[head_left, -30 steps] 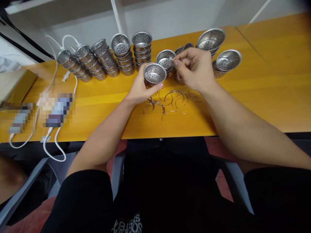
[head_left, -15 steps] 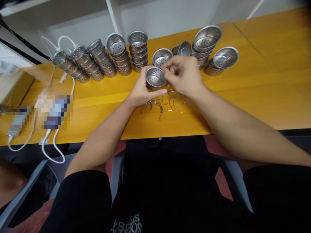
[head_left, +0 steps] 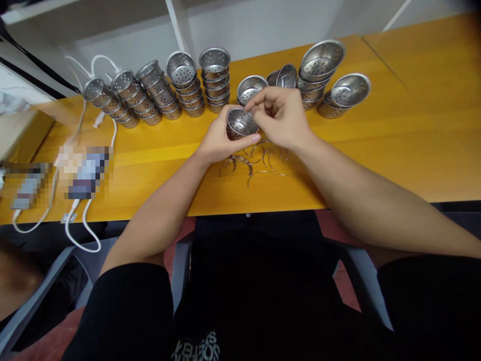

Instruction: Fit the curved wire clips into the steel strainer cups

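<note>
My left hand (head_left: 218,138) is wrapped round a small perforated metal cup (head_left: 239,124), thumb at the front and its open mouth tilted towards me. At the right side of the cup's rim, my right hand (head_left: 280,115) pinches with thumb and forefinger; whatever is between the fingertips is too small to make out. Just below both hands, several thin curved wires (head_left: 259,172) lie loose on the wooden table (head_left: 158,180). Right behind the held cup stands another perforated cup (head_left: 251,89), partly hidden by my right hand.
Several stacks of perforated cups (head_left: 215,75) line the back left. More stacked cups (head_left: 322,62) stand at the back right, with a tilted cup (head_left: 286,77) beside them. A phone (head_left: 88,173) with white cables lies on the left. Another person's limb (head_left: 17,281) shows at lower left.
My right forefinger has shifted slightly left over the rim of the held cup. The cup is tilted a little differently in my left hand. The view has moved slightly.
</note>
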Action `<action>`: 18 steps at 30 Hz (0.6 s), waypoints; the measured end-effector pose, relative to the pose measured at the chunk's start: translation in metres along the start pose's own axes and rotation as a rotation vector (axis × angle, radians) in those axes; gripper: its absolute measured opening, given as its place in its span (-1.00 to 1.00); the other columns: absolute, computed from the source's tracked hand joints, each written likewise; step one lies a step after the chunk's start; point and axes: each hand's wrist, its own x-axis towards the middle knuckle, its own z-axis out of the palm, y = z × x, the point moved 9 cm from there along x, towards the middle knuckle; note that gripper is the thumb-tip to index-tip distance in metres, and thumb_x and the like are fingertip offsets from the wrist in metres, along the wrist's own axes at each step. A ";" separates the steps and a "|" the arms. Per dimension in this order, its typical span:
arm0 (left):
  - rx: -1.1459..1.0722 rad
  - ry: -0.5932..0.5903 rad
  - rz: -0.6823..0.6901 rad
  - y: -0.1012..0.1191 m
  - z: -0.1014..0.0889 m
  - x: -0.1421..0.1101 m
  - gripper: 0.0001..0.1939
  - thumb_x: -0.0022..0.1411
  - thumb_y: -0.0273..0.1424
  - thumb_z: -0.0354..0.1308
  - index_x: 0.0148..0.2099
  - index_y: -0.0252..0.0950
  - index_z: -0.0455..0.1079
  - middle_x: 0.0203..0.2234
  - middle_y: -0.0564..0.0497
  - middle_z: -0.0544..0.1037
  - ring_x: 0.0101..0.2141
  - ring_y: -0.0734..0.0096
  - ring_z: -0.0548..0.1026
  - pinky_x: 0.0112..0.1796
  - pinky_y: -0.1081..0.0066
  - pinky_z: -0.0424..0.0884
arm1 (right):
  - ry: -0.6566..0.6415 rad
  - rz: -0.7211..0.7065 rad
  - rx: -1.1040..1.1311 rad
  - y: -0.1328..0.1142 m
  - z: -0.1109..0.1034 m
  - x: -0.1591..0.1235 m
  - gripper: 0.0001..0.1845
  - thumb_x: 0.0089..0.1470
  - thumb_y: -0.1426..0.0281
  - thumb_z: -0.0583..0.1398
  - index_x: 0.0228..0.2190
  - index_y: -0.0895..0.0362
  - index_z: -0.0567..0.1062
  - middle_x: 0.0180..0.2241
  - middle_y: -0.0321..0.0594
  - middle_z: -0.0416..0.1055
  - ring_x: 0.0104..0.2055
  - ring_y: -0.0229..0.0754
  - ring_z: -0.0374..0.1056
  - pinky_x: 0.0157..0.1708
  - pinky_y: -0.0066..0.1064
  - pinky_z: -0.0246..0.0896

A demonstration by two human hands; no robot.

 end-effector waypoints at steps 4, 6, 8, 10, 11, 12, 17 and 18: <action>-0.071 -0.009 0.008 0.001 -0.008 0.000 -0.02 0.45 0.56 0.40 0.42 -0.15 0.52 0.11 -0.08 0.71 0.08 0.07 0.77 0.29 -0.05 0.73 | -0.226 -0.006 0.264 -0.012 0.003 0.002 -0.38 0.41 -0.38 0.56 -0.05 -0.10 0.86 -0.15 -0.17 0.81 -0.33 -0.06 0.49 -0.30 -0.09 0.49; -0.109 -0.010 0.032 0.004 -0.010 0.000 -0.06 0.48 0.54 0.39 0.41 -0.13 0.53 0.09 -0.06 0.71 0.05 0.10 0.77 0.23 -0.01 0.75 | -0.285 0.016 0.324 -0.015 0.004 0.001 -0.33 0.25 -0.39 0.67 -0.07 -0.09 0.84 -0.22 -0.20 0.76 -0.32 -0.07 0.48 -0.29 -0.12 0.47; -0.136 -0.026 0.056 0.007 -0.008 0.000 -0.05 0.46 0.52 0.43 0.45 -0.11 0.50 0.13 -0.07 0.71 0.08 0.08 0.78 0.21 0.03 0.76 | -0.283 0.034 0.338 -0.014 0.003 0.002 -0.26 0.06 -0.40 0.75 -0.15 -0.10 0.80 -0.30 -0.26 0.68 -0.32 -0.06 0.46 -0.26 -0.11 0.50; -0.146 -0.038 0.062 0.008 -0.005 0.000 0.00 0.40 0.49 0.51 0.50 -0.09 0.44 0.21 -0.10 0.70 0.17 0.04 0.78 0.25 0.03 0.76 | -0.268 0.047 0.340 -0.012 0.004 0.002 -0.22 -0.03 -0.43 0.76 -0.22 -0.10 0.75 -0.35 -0.28 0.61 -0.34 -0.07 0.41 -0.28 -0.11 0.50; -0.144 -0.040 0.061 0.008 -0.004 0.000 0.03 0.38 0.47 0.54 0.52 -0.09 0.40 0.25 -0.12 0.68 0.22 0.01 0.77 0.29 0.01 0.75 | -0.258 0.053 0.338 -0.011 0.005 0.002 -0.21 -0.03 -0.44 0.76 -0.23 -0.10 0.74 -0.36 -0.28 0.59 -0.34 -0.07 0.40 -0.28 -0.11 0.50; -0.139 -0.040 0.065 0.007 -0.002 0.000 0.04 0.38 0.45 0.55 0.54 -0.10 0.37 0.29 -0.14 0.67 0.26 -0.02 0.76 0.34 -0.01 0.73 | -0.247 0.059 0.336 -0.010 0.006 0.002 -0.21 -0.01 -0.44 0.75 -0.23 -0.10 0.73 -0.35 -0.27 0.59 -0.32 -0.06 0.41 -0.26 -0.11 0.51; -0.114 -0.035 0.114 0.004 0.002 0.000 -0.05 0.53 0.32 0.45 0.58 -0.17 0.31 0.33 -0.20 0.62 0.31 -0.05 0.75 0.43 -0.09 0.69 | -0.197 0.085 0.285 -0.008 0.006 0.001 -0.22 0.01 -0.47 0.73 -0.24 -0.13 0.70 -0.27 -0.23 0.66 -0.21 0.04 0.52 -0.16 0.01 0.60; -0.102 -0.036 0.110 0.003 0.003 0.000 -0.06 0.54 0.31 0.46 0.59 -0.18 0.31 0.33 -0.21 0.62 0.31 -0.06 0.75 0.43 -0.09 0.70 | -0.197 0.083 0.266 -0.009 0.006 0.001 -0.22 0.02 -0.48 0.72 -0.25 -0.14 0.69 -0.27 -0.23 0.67 -0.21 0.05 0.51 -0.15 0.03 0.59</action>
